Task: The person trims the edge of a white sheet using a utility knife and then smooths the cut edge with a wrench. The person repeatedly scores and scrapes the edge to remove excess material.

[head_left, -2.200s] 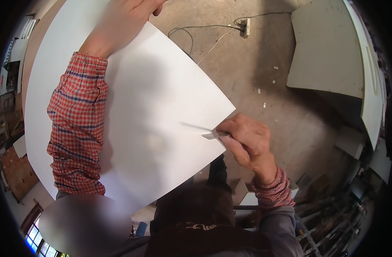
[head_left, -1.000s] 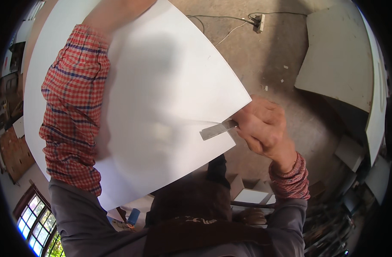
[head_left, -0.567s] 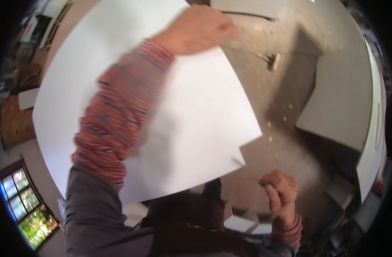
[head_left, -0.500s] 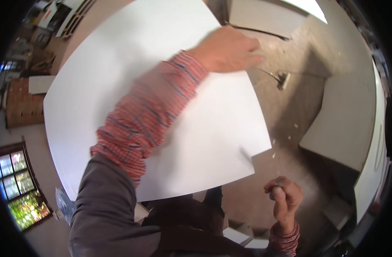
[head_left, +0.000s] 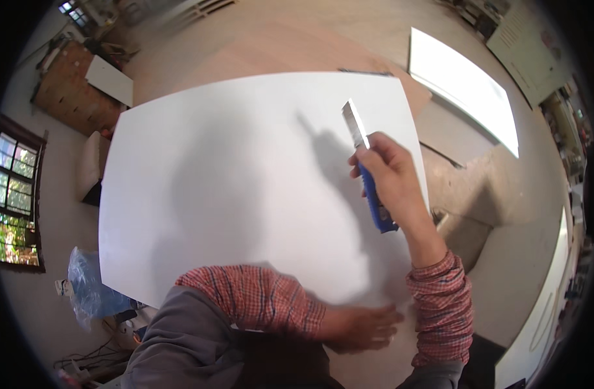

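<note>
A large white board (head_left: pixel 297 188) lies flat in front of me. Over its right part, my right hand (head_left: pixel 391 172) is closed round the blue handle of a utility knife (head_left: pixel 376 201). The knife's long silver blade is slid out and points up and away from me, and its shadow falls on the board. Low in the view, my left hand (head_left: pixel 365 327) is at the near right part of the board, slightly blurred. Its fingers are stretched out to the right with nothing seen in them. Whether it touches the board I cannot tell.
A brown sheet (head_left: pixel 297 55) lies beyond the board. At the far right stands a bright white panel (head_left: pixel 465 87). On the left are a crumpled clear plastic bag (head_left: pixel 92 288), a window (head_left: pixel 14 201) and a brown wooden box (head_left: pixel 73 81).
My left hand has drawn back from the board's right edge toward me. My right hand has risen from low right to over the board, with the knife now plainly seen. The view has shifted.
</note>
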Action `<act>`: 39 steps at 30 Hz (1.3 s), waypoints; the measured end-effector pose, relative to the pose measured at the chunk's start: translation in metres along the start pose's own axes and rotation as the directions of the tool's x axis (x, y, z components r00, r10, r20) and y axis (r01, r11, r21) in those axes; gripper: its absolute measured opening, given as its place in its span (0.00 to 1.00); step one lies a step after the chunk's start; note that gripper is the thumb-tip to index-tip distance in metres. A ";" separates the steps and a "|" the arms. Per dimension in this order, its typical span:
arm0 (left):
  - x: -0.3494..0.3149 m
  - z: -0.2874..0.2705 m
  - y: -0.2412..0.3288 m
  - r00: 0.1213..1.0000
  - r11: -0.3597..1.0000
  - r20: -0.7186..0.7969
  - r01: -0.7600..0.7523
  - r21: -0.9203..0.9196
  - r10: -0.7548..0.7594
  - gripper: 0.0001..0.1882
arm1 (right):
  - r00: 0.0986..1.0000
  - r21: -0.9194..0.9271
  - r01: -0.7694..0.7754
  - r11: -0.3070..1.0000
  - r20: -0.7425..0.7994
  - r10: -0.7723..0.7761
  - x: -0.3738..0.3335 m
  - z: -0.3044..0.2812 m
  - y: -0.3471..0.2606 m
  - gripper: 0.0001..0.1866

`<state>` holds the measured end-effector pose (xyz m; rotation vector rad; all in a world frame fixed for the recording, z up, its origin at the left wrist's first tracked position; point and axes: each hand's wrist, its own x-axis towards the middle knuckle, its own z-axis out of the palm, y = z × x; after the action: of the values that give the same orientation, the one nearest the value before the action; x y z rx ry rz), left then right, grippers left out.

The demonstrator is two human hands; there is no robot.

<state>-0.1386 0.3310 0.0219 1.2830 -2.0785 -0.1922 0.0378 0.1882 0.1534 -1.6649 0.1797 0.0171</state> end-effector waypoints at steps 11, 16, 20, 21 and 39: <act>-0.023 -0.090 -0.088 0.883 0.929 -0.342 0.364 0.068 -0.321 0.19 | 0.861 -0.547 0.493 0.677 0.196 -0.469 0.111 0.081 0.025 0.17; -0.021 -0.135 -0.126 0.851 0.880 -0.316 0.466 0.089 -0.419 0.19 | 0.875 -0.820 0.316 0.478 0.056 -0.481 0.217 -0.030 0.035 0.13; -0.019 -0.133 -0.127 0.862 0.887 -0.281 0.457 0.066 -0.423 0.17 | 0.887 -0.883 0.293 0.367 0.107 -0.449 0.282 -0.089 0.047 0.13; -0.020 -0.142 -0.125 0.863 0.887 -0.248 0.461 0.031 -0.440 0.15 | 0.892 -0.874 0.312 0.372 0.135 -0.431 0.292 -0.093 0.051 0.14; -0.023 -0.149 -0.128 0.844 0.874 -0.259 0.487 -0.001 -0.471 0.13 | 0.944 -0.896 0.315 0.313 0.330 -0.006 0.336 -0.129 0.001 0.12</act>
<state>0.0537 0.3174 0.0665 1.7572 -1.5298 -0.1709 0.3567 0.0243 0.1259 -2.8747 -0.3051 0.2449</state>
